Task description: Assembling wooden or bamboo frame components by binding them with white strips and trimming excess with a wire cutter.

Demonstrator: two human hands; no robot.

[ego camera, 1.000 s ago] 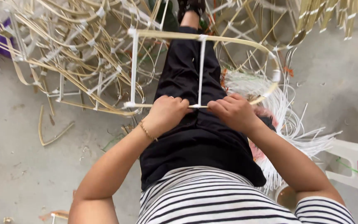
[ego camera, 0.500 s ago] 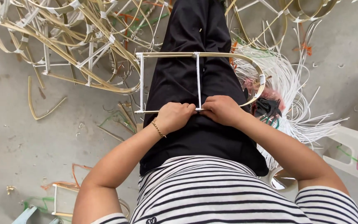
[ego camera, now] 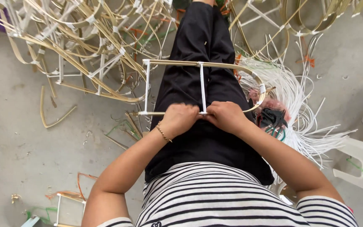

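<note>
The bamboo frame (ego camera: 202, 88), a D-shaped loop of thin split strips with two white crossbars, lies over the person's lap, resting on the black trousers (ego camera: 198, 63). Its near strip runs under both hands, its far strip crosses the thighs, and its curved end bulges out to the right.

Nearest the camera is the striped shirt (ego camera: 215, 193), with both bare forearms reaching forward from it. The left hand (ego camera: 180, 119), a thin gold bracelet (ego camera: 163, 133) on its wrist, is curled tight on the near strip just left of where the middle white crossbar (ego camera: 202, 89) meets it. The right hand (ego camera: 224, 116) is closed the same way just right of that joint, knuckles up, touching the left hand. Whether the fingertips pinch a tie or only the strip cannot be told, as they are hidden.

To the near left on the grey concrete floor (ego camera: 17, 155) lies a small frame piece with orange and green bits (ego camera: 64, 201). At the right edge stands part of a white plastic chair (ego camera: 358, 162). Between it and the lap spreads a fan of white plastic strips (ego camera: 303, 117), with a dark clump (ego camera: 272, 117) beside the frame's curved end. Farther off, across the far left and top, sits a big tangle of finished bamboo frames (ego camera: 85, 46).
</note>
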